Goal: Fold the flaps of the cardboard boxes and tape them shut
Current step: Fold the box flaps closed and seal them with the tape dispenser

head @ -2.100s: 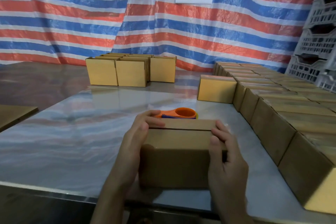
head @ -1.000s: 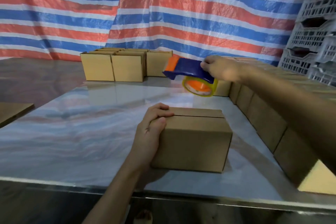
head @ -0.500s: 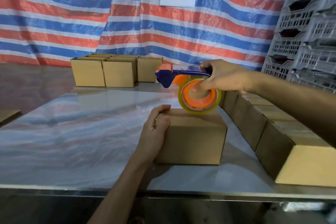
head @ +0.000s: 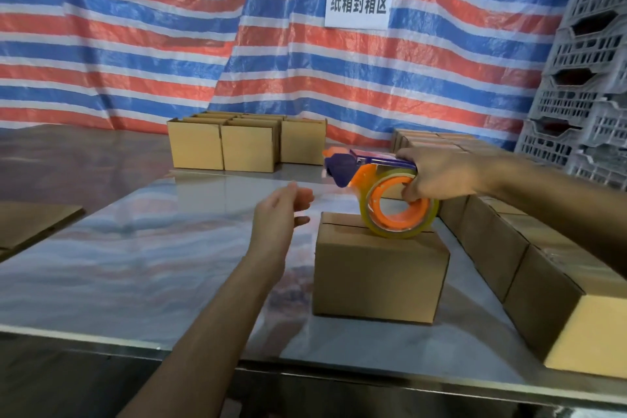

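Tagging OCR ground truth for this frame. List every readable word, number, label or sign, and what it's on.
"纸箱封箱区": black characters on the white rectangular paper sign, which hangs on the red, blue and white striped tarpaulin.
Nothing else can be read. No print shows on the plain brown cardboard box in front, the orange and blue tape dispenser or the stacked grey plastic crates.

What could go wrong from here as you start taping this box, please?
The left hand hovers beside the box, not holding it, so the box might slide on the smooth table when the tape dispenser in the right hand drags across. The top seam looks untaped, so the flaps could lift or the tape land crooked.
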